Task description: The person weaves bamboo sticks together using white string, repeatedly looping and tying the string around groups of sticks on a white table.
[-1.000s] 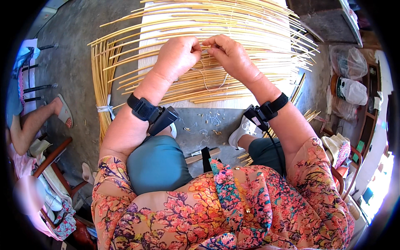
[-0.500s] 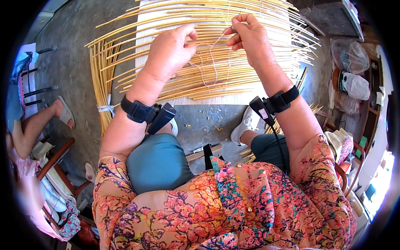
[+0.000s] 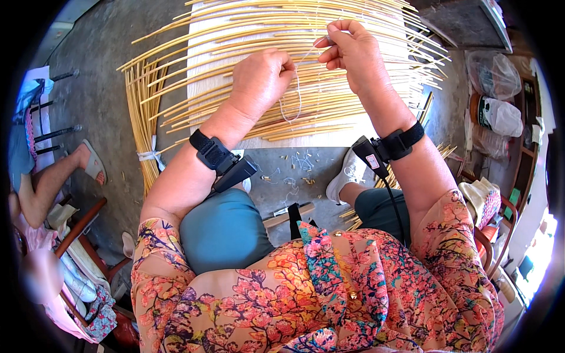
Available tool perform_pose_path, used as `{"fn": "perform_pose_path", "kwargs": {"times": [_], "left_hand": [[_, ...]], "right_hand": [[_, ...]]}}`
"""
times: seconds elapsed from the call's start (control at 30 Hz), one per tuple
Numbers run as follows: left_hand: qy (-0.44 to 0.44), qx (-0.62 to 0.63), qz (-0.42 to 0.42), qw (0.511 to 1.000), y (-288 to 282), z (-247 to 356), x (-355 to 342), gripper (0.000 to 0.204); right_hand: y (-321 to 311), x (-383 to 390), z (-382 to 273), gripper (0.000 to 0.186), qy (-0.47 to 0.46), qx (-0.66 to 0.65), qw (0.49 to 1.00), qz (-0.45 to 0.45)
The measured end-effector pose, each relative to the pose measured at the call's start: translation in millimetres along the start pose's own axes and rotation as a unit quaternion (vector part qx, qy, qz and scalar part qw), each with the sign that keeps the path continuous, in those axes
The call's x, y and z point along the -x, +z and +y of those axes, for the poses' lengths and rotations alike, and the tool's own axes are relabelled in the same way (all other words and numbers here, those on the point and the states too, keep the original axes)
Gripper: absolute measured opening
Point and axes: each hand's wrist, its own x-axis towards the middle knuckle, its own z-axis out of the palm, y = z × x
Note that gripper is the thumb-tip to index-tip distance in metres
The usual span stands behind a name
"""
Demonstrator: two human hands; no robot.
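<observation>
A row of long, slender tan sticks (image 3: 235, 86) lies side by side across a white board (image 3: 206, 35), and cross threads run over them. Above the sticks, my right hand (image 3: 360, 53) pinches what looks like a thin needle between thumb and fingers; most of it is hidden. A white thread (image 3: 300, 94) hangs in a loop over the sticks between my hands. My left hand (image 3: 259, 76) is closed beside it, with thumb and forefinger pressed together on the thread. I wear a black strap with a small device on each forearm.
A tied bundle of sticks (image 3: 141, 117) stands at the left of the board. Thread scraps and stick offcuts (image 3: 303, 162) litter the floor below. Another person's leg (image 3: 62, 176) and a wooden chair (image 3: 82, 223) are at left. Shelves with plastic-wrapped items (image 3: 500, 117) stand at right.
My left hand has moved right, closer to my right hand, and its fingers have closed at the thread. The right hand has barely moved. The thread loop looks smaller.
</observation>
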Motion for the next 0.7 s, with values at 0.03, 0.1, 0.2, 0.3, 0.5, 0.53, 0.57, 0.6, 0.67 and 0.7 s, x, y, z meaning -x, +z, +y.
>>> {"fn": "perform_pose_path", "kwargs": {"times": [0.03, 0.1, 0.2, 0.3, 0.5, 0.53, 0.57, 0.6, 0.67, 0.7], "left_hand": [[-0.001, -0.006, -0.004, 1.000, 0.7, -1.4, 0.4, 0.008], [-0.003, -0.012, -0.010, 1.000, 1.7, -4.0, 0.8, 0.008], [0.007, -0.035, -0.011, 0.999, 2.0, -6.3, 1.1, 0.007], [0.000, -0.034, -0.021, 0.999, 3.5, -5.4, -1.0, 0.008], [-0.002, -0.016, -0.016, 1.000, 7.3, -13.3, 2.2, 0.008], [-0.006, -0.021, -0.016, 1.000, 6.7, -16.8, 4.6, 0.008], [-0.003, -0.019, -0.016, 1.000, 9.3, -15.6, 2.6, 0.008], [-0.001, -0.018, -0.016, 1.000, 10.2, -15.2, 2.0, 0.008], [0.000, -0.017, -0.013, 1.000, 10.5, -16.8, 3.7, 0.007], [0.000, -0.016, -0.014, 1.000, 11.2, -17.5, 4.0, 0.007]], "right_hand": [[-1.0, -0.3, 0.1, 0.019, 0.001, -0.001, 1.000, 0.000], [-3.7, -1.5, 0.1, 0.018, 0.005, -0.026, 1.000, 0.003], [-10.7, -5.1, -0.6, 0.016, 0.013, -0.069, 0.997, 0.043], [-44.1, -20.4, 1.7, 0.012, 0.013, -0.167, 0.978, 0.128], [-138.3, -47.2, -14.0, 0.016, -0.018, -0.326, 0.897, 0.299], [-143.9, -43.5, -19.5, 0.017, -0.026, -0.362, 0.873, 0.326], [-170.1, -34.9, -17.8, 0.017, -0.054, -0.352, 0.887, 0.293], [-187.8, -27.0, -12.7, 0.017, -0.077, -0.343, 0.900, 0.257], [-194.0, -8.9, -8.8, 0.017, -0.096, -0.295, 0.915, 0.257], [-207.5, -1.6, -3.9, 0.017, -0.128, -0.115, 0.957, 0.232]]}}
